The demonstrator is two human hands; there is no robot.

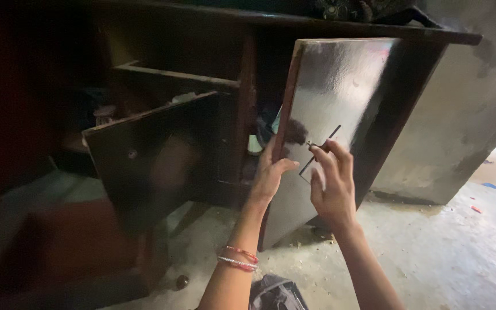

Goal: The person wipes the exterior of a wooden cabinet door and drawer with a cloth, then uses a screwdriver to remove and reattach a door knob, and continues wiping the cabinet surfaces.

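Note:
A dark wooden cabinet stands with both doors swung open. My left hand grips the edge of the glossy right door near its middle. My right hand is against the door's face, fingers pinched on a small screw-like piece beside a narrow dark handle strip. Bangles circle my left wrist.
The left door hangs open, with a small hole in its face. Inside, a shelf holds dim clutter. A grey wall rises at the right. The concrete floor has scattered debris, and a small round object lies on it.

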